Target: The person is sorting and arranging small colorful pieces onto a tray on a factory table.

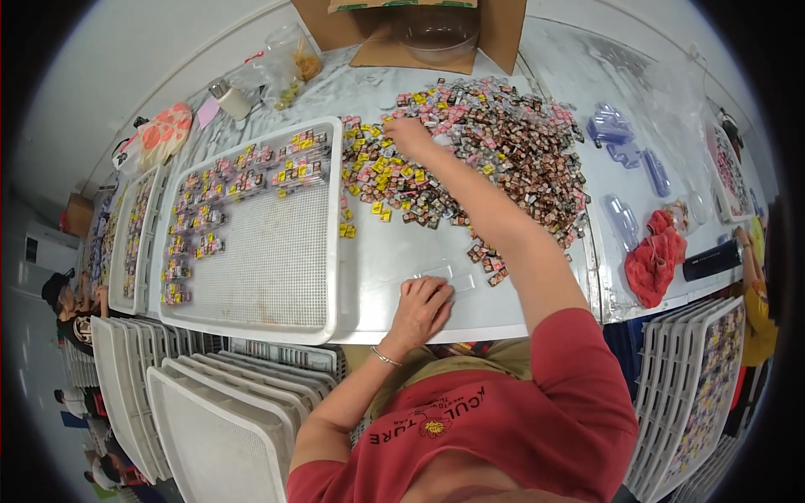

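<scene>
A big heap of small wrapped square pieces in brown, black, pink and yellow covers the middle of the table. My right arm stretches across it, and my right hand is down at the heap's far left side by the yellow pieces. Its fingers look closed together, but what is between them is too small to make out. By the table's near edge my left hand has its fingers curled on a clear plastic case, which lies flat on the table.
Left of the heap, a white mesh tray holds rows of filled clear cases. Stacked white trays stand below the table. At right are empty clear cases, a red cloth and a black bottle. An open carton stands behind.
</scene>
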### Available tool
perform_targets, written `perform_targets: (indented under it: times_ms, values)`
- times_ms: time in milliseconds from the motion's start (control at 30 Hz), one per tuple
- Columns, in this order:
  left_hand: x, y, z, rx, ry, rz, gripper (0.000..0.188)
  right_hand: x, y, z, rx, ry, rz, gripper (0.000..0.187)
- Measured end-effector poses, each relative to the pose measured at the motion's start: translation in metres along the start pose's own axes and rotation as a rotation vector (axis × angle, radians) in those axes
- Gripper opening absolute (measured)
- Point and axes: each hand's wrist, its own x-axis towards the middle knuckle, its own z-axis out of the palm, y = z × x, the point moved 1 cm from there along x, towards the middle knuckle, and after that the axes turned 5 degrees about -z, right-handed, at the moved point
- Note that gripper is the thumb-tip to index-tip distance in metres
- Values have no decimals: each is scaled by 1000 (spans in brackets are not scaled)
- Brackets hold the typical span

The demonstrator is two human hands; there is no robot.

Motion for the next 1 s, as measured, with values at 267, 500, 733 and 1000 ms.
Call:
perform_targets:
  times_ms: [267,500,733,1000]
  values:
    - [-2,-5,-4,-2,5,-25,30,-18,-29,13,-286,-397,-106,18]
    - [-8,-4,-3,-18,35,4,31,-60,22,-42,420,-66,496,15]
    - [-7,-13,6,-45,164,-57,28,-57,-23,-42,618,-236,473,22]
    - [-25,-26,-22,-229,473,-470,20,-166,-90,-89,1301,-204,556,31]
